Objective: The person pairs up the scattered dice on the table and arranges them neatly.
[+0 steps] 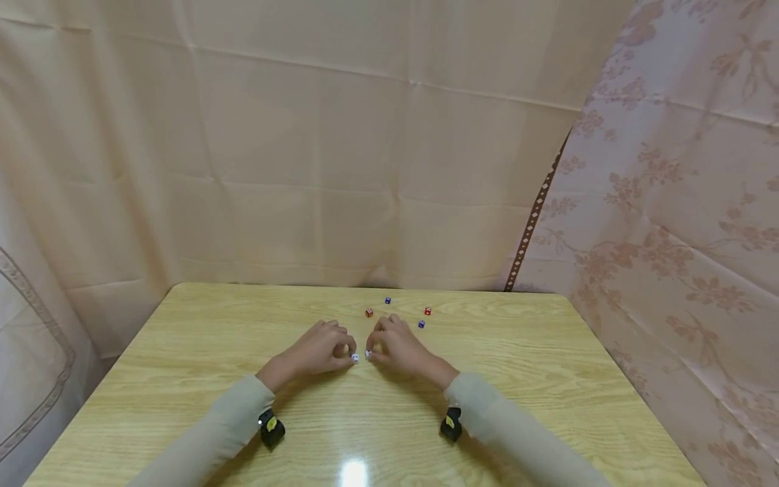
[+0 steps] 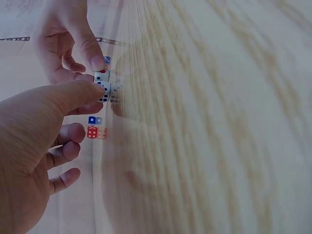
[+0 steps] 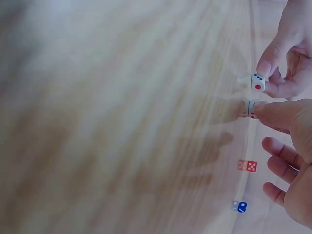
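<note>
Between thumb and forefinger, my left hand (image 1: 319, 348) pinches a white die (image 1: 356, 357) low over the table. My right hand (image 1: 398, 346) pinches a second white die (image 1: 368, 354) the same way, a short gap to the right of the first. Blue pips show on the left hand's die (image 2: 103, 92) in the left wrist view; in the right wrist view this die (image 3: 258, 84) also shows one big red pip. The right hand's die (image 3: 252, 109) is partly covered by its thumb. The other fingers of both hands are spread loosely away from the dice.
Beyond the hands lie a red die (image 1: 368, 312) and a blue die (image 1: 387, 300). Farther right are another red die (image 1: 428, 311) and another blue die (image 1: 421, 324). The glossy wooden table (image 1: 535, 379) ends at a beige curtain (image 1: 292, 169), with a flowered cloth (image 1: 681, 223) along the right.
</note>
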### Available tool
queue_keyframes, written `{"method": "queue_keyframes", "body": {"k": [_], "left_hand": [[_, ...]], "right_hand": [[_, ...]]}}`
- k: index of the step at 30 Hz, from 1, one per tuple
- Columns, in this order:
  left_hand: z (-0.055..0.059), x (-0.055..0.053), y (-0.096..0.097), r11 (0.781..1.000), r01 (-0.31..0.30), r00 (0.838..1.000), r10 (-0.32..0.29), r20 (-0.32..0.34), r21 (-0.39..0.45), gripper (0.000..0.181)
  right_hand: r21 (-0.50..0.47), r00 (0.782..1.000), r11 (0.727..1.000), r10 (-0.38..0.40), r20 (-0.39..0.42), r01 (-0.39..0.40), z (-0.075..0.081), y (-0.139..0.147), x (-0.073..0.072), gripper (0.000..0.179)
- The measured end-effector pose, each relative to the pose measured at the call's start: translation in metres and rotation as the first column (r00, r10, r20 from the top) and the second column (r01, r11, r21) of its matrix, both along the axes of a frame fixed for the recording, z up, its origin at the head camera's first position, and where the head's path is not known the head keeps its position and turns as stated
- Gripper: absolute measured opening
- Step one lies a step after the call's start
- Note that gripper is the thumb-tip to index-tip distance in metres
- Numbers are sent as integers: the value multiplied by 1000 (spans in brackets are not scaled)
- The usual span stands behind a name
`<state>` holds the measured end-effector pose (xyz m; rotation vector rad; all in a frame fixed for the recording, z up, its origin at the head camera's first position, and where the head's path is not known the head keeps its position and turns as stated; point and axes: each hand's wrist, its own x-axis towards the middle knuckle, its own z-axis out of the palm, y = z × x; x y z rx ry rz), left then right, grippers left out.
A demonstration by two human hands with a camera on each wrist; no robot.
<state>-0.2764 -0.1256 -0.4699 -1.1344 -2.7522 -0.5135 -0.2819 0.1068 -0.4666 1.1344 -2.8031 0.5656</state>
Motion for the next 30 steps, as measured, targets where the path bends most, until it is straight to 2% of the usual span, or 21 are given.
{"method": "queue_keyframes", "body": {"k": [11,18,30], "left_hand": [[0,0,1,1000,4,1000,-4,4,-2,8],[0,0,0,1000,-2,1000,2,-1,-3,8],[3,3,2,1000,-4,1000,4,15,-5,7]], "right_hand": [[-36,1000,999,-7,3,7,0,-3,8,10],[-48,999,999,2,-39,-4,-1,-7,11,9],[-50,999,999,5,-42,-7,-1,-11,12,9]]}}
